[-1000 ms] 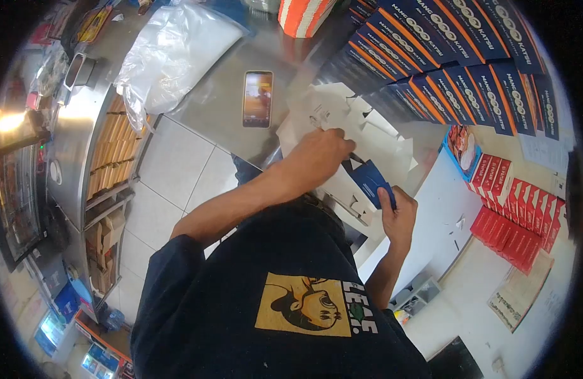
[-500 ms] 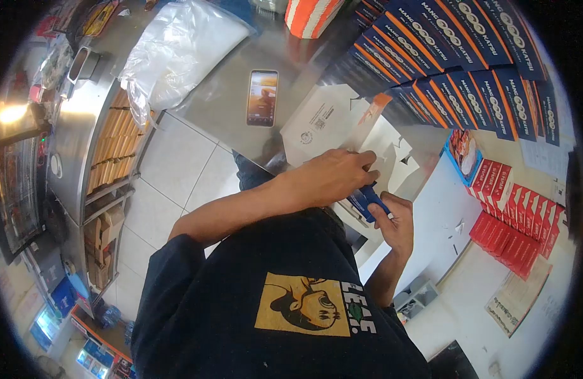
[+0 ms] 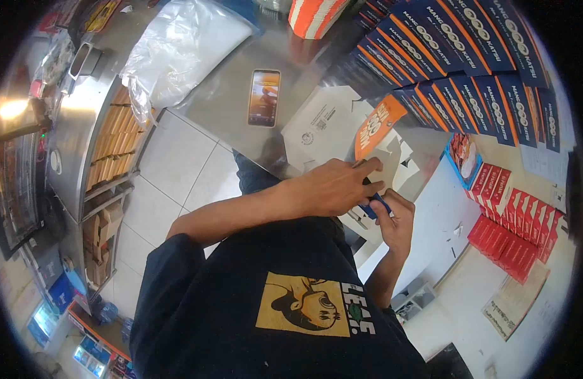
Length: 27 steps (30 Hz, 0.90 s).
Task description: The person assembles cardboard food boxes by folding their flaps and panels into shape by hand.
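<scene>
A takeaway carton [image 3: 313, 123], part folded, lies on the metal counter in front of me, its pale inner side with printed marks facing up. An orange flap [image 3: 375, 128] with white lettering stands out from it. My left hand [image 3: 339, 186] reaches across from the left, fingers bent over a dark blue panel of the carton. From the right, my right hand [image 3: 395, 218] grips that blue panel [image 3: 378, 205], thumb on top and fingers behind. The fingers of both hands nearly meet, hiding most of the panel. A phone [image 3: 264, 98] with a lit screen lies left of the carton.
Dark blue and orange cartons [image 3: 455, 50] stand stacked at upper right. Red boxes [image 3: 512, 221] sit at far right. A clear plastic bag [image 3: 184, 50] covers the counter's upper left, near an orange-and-white striped item [image 3: 313, 16]. Shelves with brown cartons [image 3: 111, 148] are on the left.
The orange flap has come up and shows more of its lettering. My left hand has shifted slightly right and down, closer to my right hand, and less of the blue panel shows.
</scene>
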{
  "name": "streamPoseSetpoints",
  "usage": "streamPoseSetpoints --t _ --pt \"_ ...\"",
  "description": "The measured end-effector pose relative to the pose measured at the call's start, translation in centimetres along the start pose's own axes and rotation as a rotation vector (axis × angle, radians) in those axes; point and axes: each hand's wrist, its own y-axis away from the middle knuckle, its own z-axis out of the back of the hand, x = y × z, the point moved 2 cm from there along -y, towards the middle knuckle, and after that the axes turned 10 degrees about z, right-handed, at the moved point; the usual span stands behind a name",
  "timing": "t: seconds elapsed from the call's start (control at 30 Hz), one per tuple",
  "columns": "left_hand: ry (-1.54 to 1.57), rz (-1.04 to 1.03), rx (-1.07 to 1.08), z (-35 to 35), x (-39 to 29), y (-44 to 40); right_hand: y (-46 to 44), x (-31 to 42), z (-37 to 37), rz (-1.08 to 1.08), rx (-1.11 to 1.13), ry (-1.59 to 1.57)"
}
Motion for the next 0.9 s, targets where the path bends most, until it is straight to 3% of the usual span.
streamPoseSetpoints --t 0.07,0.13,0.2,0.23,0.27,0.33,0.37,0.4,0.47,0.53,0.6,0.67,0.7,0.73,0.77,0.8,0.87,0.9 --pt "0.038 0.027 0.021 -0.8 0.1 0.2 0.2 -0.8 -0.1 0.036 -0.066 0.069" --pt "0.005 0.012 -0.212 -1.7 0.4 0.5 0.0 -1.8 -0.9 0.072 -0.131 0.139" --pt "0.053 0.036 -0.223 -2.9 1.6 1.1 0.3 -2.7 -2.0 0.03 -0.784 0.034" --pt "0.102 0.061 -0.236 -3.7 2.4 1.5 1.9 -6.8 -1.8 -0.134 -0.852 0.036" --pt "0.103 0.058 -0.238 -4.7 3.1 1.8 2.4 -9.4 -1.6 -0.132 -0.854 0.039" --pt "0.106 0.024 -0.257 -6.5 4.6 2.7 2.6 -13.2 -1.7 -0.317 -1.017 -0.68" --pt "0.116 0.003 -0.24 -7.2 5.1 3.0 3.0 -14.3 -1.7 -0.493 -0.995 -0.863" --pt "0.118 0.002 -0.241 -8.4 5.7 3.1 3.5 -15.2 -1.7 -0.493 -0.995 -0.861" --pt "0.013 0.214 -0.181 -10.4 7.3 2.9 4.9 -18.4 -3.0 -0.724 -0.965 -0.89" --pt "-0.053 0.224 -0.22 -10.0 7.1 1.7 4.9 -18.7 -3.6 -0.732 -0.992 -0.786" --pt "-0.122 0.241 -0.258 -9.5 6.7 0.1 4.6 -17.9 -4.4 -0.585 -1.065 -0.737" --pt "0.228 0.224 -0.246 -9.2 5.9 -2.2 4.1 -17.0 -4.9 -0.531 -1.084 -0.708" --pt "0.233 0.226 -0.251 -9.1 5.4 -3.5 3.9 -16.7 -4.8 -0.405 -1.039 -0.496" --pt "0.549 0.373 -0.142 -9.4 5.3 -4.9 3.5 -15.8 -4.7 -0.279 -0.983 -0.286" --pt "0.866 0.513 -0.029 -9.8 5.1 -6.1 3.4 -15.1 -4.7 -0.275 -0.973 -0.28" --pt "0.873 0.513 -0.045 -10.1 5.0 -6.9 2.8 -13.1 -4.6 -0.217 -0.85 -0.145" --pt "0.925 0.545 -0.158 -11.8 5.3 -8.4 2.4 -11.0 -4.4 -0.149 -0.712 -0.006" --pt "0.777 0.421 -0.394 -16.1 6.9 -9.9 2.3 -10.2 -4.5 0.011 -0.552 0.204"
